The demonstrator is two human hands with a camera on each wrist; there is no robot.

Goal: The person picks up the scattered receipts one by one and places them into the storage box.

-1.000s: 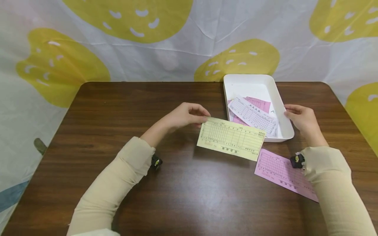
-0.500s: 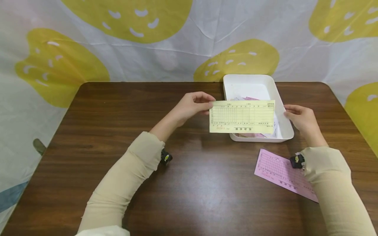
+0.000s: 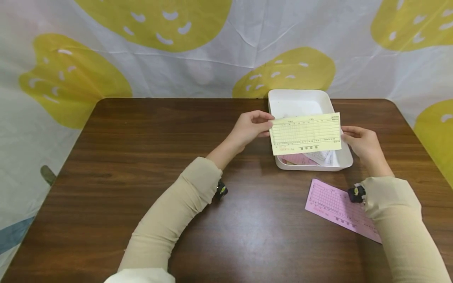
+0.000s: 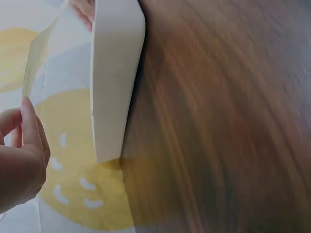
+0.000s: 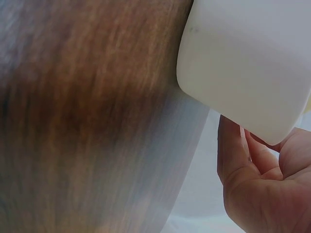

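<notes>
My left hand [image 3: 251,126] pinches the left edge of a yellow printed form slip [image 3: 306,133], thumb on the near side. The slip is held above a white tray [image 3: 299,167] and hides much of its inside. In the left wrist view the slip [image 4: 35,63] appears nearly edge-on beside the tray [image 4: 114,73]. My right hand [image 3: 366,147] holds the tray's right side; in the right wrist view its fingers lie against the tray's wall [image 5: 238,63]. Under the yellow slip, pink slips [image 3: 299,159] and white slips [image 3: 323,157] show in the tray.
A pink form slip [image 3: 329,200] lies on the brown wooden table [image 3: 247,236] in front of the tray, partly covered by my right sleeve [image 3: 396,212]. Behind the table hangs a white cloth with yellow patches [image 3: 283,72].
My left hand has moved right and farther back, carrying the yellow slip from the tray's front left to over the tray. The right hand and the tray have stayed put.
</notes>
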